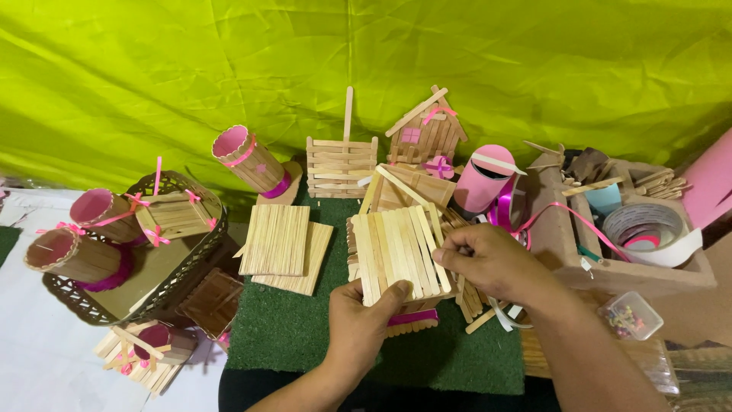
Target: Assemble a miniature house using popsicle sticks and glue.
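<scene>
My left hand (360, 324) grips the near edge of a flat panel of pale craft sticks (396, 252) from below, thumb on top. At the panel's right edge my right hand (492, 263) pinches it with the fingertips. The panel is held above a box built of the same sticks (415, 317), which has a pink strip along its front. All this is over a green turf mat (290, 328).
Two flat stick panels (278, 240) lie on the mat to the left. A stick fence (341, 168), a small stick house (427, 133) and a pink cup (488, 179) stand behind. A woven basket (76, 301) with stick cups sits left; a wooden box (610, 271) with tape rolls sits right.
</scene>
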